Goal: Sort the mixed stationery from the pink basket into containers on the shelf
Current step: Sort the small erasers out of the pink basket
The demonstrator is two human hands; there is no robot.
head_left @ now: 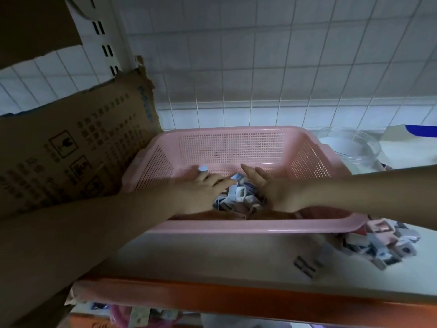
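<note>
Reaching into the pink basket [236, 147] on the shelf [212, 259], your left hand [201, 192] and right hand [279, 192] lie flat-fingered on the small stationery pieces [238, 195], gripping nothing. Cardboard box [71, 150] print at left is unreadable.

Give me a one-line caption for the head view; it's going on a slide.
Both hands, left hand and right hand, reach into the pink basket over small stationery pieces.
</note>
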